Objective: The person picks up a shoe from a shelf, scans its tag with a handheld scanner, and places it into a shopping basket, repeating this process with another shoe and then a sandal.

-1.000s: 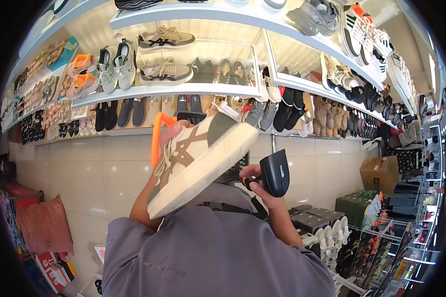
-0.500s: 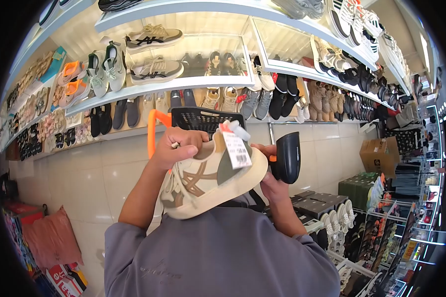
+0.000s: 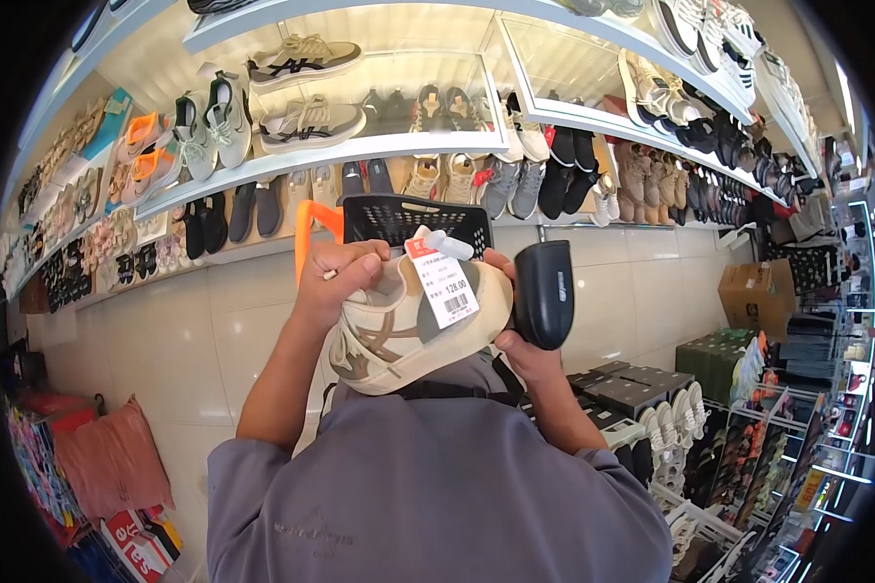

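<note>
A beige sneaker (image 3: 379, 340) with brown and grey-green panels is held tilted in front of my chest, its toe towards the lower left. My left hand (image 3: 335, 280) is closed on its collar and tongue. A white and red price tag (image 3: 445, 291) with a barcode hangs over the heel side, reading 128.00. My right hand (image 3: 527, 355) wraps the grip of a black handheld barcode scanner (image 3: 544, 294), thumb and fingertips close against the shoe's heel; the grip itself is hidden. Behind the sneaker stands a black basket (image 3: 418, 222) with an orange handle (image 3: 319, 223).
Glass-fronted shelves (image 3: 311, 155) full of shoes run across the front. Shoe boxes (image 3: 632, 389) and racks of shoes stand at the right, with a cardboard box (image 3: 756, 296) farther back. A reddish cloth bag (image 3: 112, 457) lies at lower left on the tiled floor (image 3: 180, 360).
The sneaker has risen slightly and turned, so the tag faces up more squarely. The scanner has shifted left and down, nearer the heel. Both hands keep their holds.
</note>
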Demonstrator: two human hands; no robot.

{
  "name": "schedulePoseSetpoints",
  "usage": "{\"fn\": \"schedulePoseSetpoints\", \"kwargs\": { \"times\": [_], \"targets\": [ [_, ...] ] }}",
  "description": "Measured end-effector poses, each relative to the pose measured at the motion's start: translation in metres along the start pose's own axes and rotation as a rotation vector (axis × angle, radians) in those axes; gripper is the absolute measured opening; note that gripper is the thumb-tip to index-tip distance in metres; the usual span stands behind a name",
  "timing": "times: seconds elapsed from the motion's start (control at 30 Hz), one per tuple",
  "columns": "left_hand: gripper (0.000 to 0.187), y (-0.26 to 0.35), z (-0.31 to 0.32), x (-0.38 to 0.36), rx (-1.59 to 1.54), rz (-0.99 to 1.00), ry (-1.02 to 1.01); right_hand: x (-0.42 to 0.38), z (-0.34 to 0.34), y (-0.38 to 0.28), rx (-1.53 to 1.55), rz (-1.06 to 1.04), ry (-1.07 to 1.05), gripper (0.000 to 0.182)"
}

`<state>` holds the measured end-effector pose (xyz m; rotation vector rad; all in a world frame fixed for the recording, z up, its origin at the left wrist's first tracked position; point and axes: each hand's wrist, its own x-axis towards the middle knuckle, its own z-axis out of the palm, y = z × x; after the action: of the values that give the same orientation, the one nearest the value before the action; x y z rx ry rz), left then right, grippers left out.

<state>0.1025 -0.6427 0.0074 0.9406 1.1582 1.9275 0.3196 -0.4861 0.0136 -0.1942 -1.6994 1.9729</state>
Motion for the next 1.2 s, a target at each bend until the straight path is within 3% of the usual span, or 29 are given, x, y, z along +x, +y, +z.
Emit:
{"fn": "schedulePoseSetpoints", "kwargs": {
  "times": [0.07, 0.2, 0.4, 0.5, 0.57, 0.7, 0.8, 0.87, 1.13, 1.2],
  "targets": [
    [0.034, -0.003, 0.001, 0.004, 0.045, 0.025, 0.004, 0.0, 0.002, 0.001, 0.014, 0.088, 0.097, 0.094],
    [0.031, 0.001, 0.013, 0.011, 0.106, -0.093, 0.086, 0.005, -0.001, 0.009, 0.09, -0.004, 0.154, 0.091],
    [0.031, -0.005, 0.015, 0.02, 0.123, -0.204, 0.04, 0.009, -0.007, 0.021, 0.162, 0.113, 0.23, 0.072],
    [0.027, -0.009, -0.002, 0.019, 0.241, -0.247, -0.088, 0.005, -0.006, 0.026, 0.244, 0.144, 0.272, 0.068],
    [0.026, 0.006, -0.004, 0.025, 0.237, -0.252, -0.294, 0.005, -0.006, 0.027, 0.268, 0.171, 0.294, 0.065],
    [0.029, 0.026, -0.006, 0.032, 0.331, -0.266, -0.419, 0.007, -0.008, 0.027, 0.271, 0.172, 0.281, 0.065],
    [0.032, 0.036, -0.004, 0.035, 0.434, -0.221, -0.444, 0.01, -0.006, 0.025, 0.318, 0.165, 0.304, 0.063],
    [0.033, 0.037, -0.008, 0.038, 0.674, -0.084, -0.494, 0.013, -0.007, 0.025, 0.285, 0.144, 0.296, 0.065],
    [0.029, 0.042, 0.003, 0.048, 0.797, -0.018, -0.515, 0.036, -0.03, 0.023, 0.097, 0.041, 0.225, 0.073],
    [0.029, 0.039, 0.009, 0.052, 0.82, -0.021, -0.512, 0.045, -0.031, 0.023, 0.182, 0.046, 0.261, 0.073]
  ]
}}
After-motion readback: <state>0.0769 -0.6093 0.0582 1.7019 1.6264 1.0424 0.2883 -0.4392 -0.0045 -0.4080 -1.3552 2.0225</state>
